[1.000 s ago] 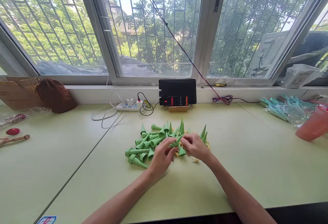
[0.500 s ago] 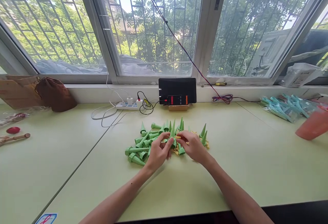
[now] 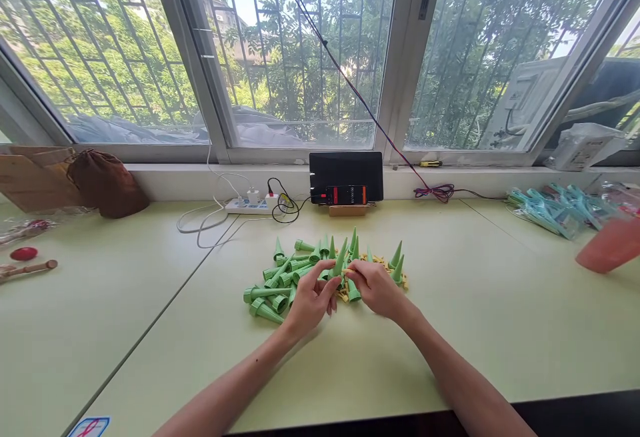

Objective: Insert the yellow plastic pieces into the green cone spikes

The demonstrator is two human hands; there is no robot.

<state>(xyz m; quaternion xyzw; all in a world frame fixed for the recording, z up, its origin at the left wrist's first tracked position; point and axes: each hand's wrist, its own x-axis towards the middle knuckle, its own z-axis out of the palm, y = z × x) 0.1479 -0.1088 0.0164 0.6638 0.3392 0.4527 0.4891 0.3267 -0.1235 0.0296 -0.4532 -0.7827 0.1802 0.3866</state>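
My left hand [image 3: 315,294] is closed on a green plastic watering spike [image 3: 341,257], its tip pointing up and leaning right. Thumb and fingers of my right hand [image 3: 374,285] pinch a small yellow plastic piece [image 3: 349,271] against the side of that spike. How far the piece goes into the spike is hidden by the fingers. Left of my hands lies a heap of green spikes [image 3: 267,294], some on their sides. Several more spikes [image 3: 397,267] stand upright to the right, with small yellow pieces [image 3: 385,262] scattered among them.
A phone [image 3: 347,195] leans on a black tablet [image 3: 346,167] at the sill. Nearby are a power strip [image 3: 253,206] with cables and a brown pouch [image 3: 107,184]. Right are turquoise packaged items [image 3: 545,210] and a red translucent container [image 3: 607,244]; a red ball [image 3: 24,254] sits far left.
The held spike has tilted to the right. My right hand has brought the yellow piece slightly closer, up against the spike's side.
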